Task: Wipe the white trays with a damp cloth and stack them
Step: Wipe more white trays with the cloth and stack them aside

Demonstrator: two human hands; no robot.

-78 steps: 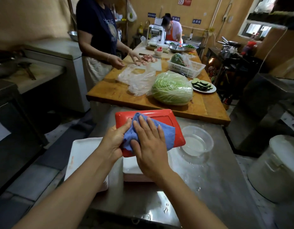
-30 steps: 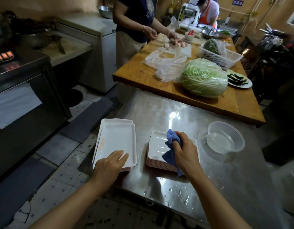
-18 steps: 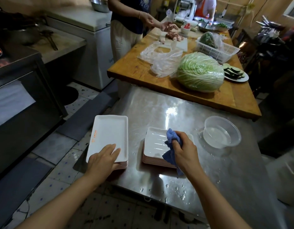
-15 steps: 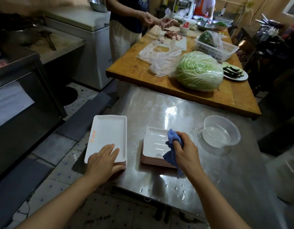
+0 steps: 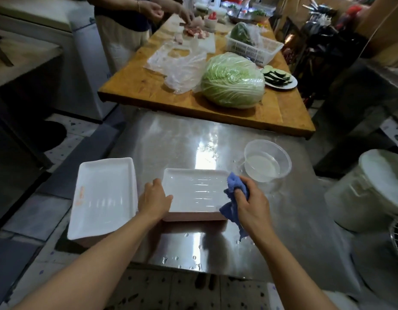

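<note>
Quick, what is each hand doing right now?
Left hand: grips the near-left edge of the middle tray stack's top white tray.
Right hand: holds the bunched blue cloth at that tray's right edge.

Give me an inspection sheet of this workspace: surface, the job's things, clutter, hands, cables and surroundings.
Surface: steel table, wet, droplets near the front edge.
Job's things: left tray stack overhanging the table's left edge; centre tray stack, top tray glistening; blue cloth.
Clutter: clear bowl holding water, right of the centre stack.
Hands: left hand grips the centre stack's left rim; right hand holds the cloth bunched in its fingers.
Cables: nothing seen on the table.
Surroundings: wooden table with cabbage, plastic bag, basket; another person working there; white bucket at right.
</note>
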